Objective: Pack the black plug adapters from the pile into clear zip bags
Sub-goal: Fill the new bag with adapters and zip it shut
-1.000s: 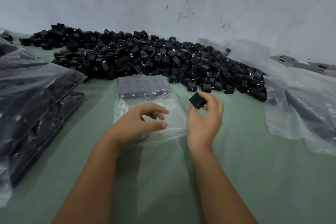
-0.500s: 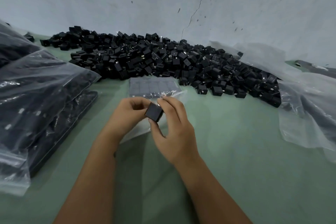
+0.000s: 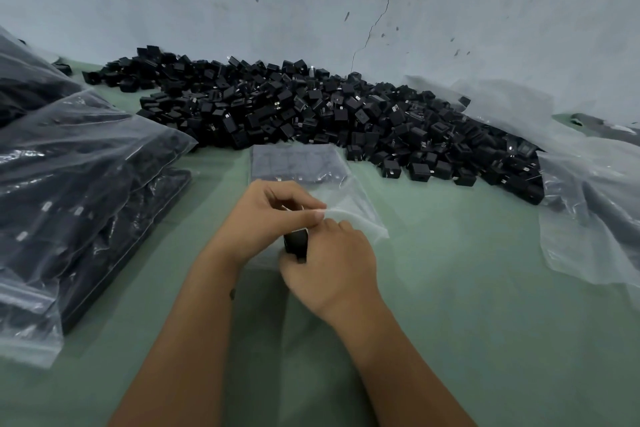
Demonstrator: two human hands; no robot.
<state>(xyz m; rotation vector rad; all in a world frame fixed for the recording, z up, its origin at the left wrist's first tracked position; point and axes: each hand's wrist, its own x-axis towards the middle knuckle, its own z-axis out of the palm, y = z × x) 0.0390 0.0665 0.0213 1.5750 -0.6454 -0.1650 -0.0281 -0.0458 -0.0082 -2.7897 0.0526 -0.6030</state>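
A big pile of black plug adapters [image 3: 311, 118] lies against the wall at the back of the green table. In front of it lies a clear zip bag [image 3: 349, 204] with a row of adapters in its far end. My left hand [image 3: 266, 215] pinches the bag's near edge and lifts it. My right hand [image 3: 332, 263] grips one black adapter [image 3: 296, 243] at the bag's opening, just under my left fingers. Most of that adapter is hidden between the two hands.
Filled clear bags of adapters [image 3: 76, 191] are stacked on the left. Loose clear plastic bags [image 3: 588, 191] lie crumpled on the right. Green table surface [image 3: 485, 288] stretches in front and to the right of my hands.
My right hand brought the adapter left and down from beside the bag to its opening. My left hand closed on the bag's edge and raised it.
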